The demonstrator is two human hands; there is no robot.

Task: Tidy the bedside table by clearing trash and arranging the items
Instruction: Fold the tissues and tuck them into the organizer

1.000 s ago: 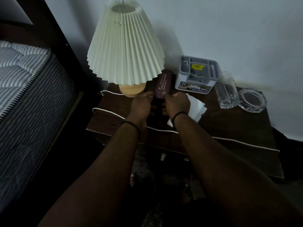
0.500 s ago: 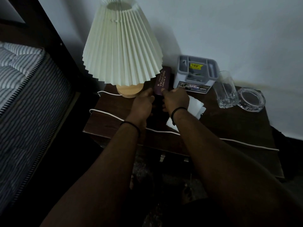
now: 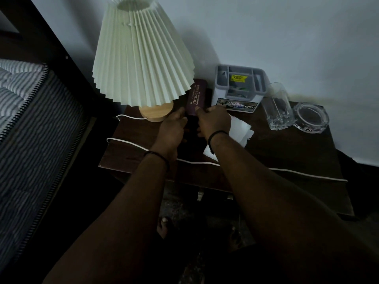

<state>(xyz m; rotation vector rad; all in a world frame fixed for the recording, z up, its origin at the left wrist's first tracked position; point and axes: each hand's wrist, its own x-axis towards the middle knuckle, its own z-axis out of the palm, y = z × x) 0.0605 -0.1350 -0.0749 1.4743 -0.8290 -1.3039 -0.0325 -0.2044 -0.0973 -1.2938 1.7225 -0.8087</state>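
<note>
A maroon spectacle case (image 3: 196, 96) with pale lettering lies on the dark wooden bedside table (image 3: 287, 152), between the lamp base and the grey organiser. My left hand (image 3: 171, 128) grips its near end from the left. From the right, my right hand (image 3: 214, 121) pinches the same end, thumb on top. Crumpled white paper (image 3: 240, 130) lies just right of my right hand, partly hidden under my wrist.
A pleated cream lamp (image 3: 141, 56) stands at the back left, its white cord (image 3: 297, 173) running along the front edge. A grey organiser (image 3: 240, 89), a drinking glass (image 3: 276, 105) and a glass ashtray (image 3: 310, 117) line the back. A bed (image 3: 30, 128) is left.
Both hands have pushed the case a little farther back toward the wall, beside the lamp base. The other items stayed in place.
</note>
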